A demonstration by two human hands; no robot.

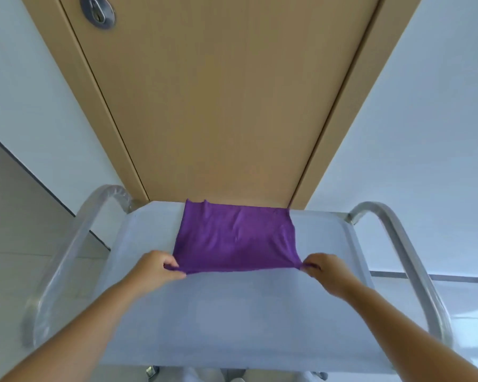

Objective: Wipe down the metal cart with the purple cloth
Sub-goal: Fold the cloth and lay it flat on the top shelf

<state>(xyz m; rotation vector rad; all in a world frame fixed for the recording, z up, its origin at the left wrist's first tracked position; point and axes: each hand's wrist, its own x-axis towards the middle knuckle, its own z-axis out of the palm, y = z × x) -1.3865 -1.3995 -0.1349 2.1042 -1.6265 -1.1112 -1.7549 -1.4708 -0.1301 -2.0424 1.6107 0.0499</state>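
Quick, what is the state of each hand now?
Left hand: fingers pinch the near left corner of the purple cloth.
Right hand: fingers pinch the near right corner of that cloth.

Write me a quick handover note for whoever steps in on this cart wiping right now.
Left hand: pinches the near left corner of the purple cloth.
Right hand: pinches the near right corner.
Cloth: spread flat on the far half of the metal cart top, its far edge at the cart's far rim, by the door.
Done: cloth laid out; how much is wiped cannot be told.
Left: probably draw the cloth over the near half, then the side rails.
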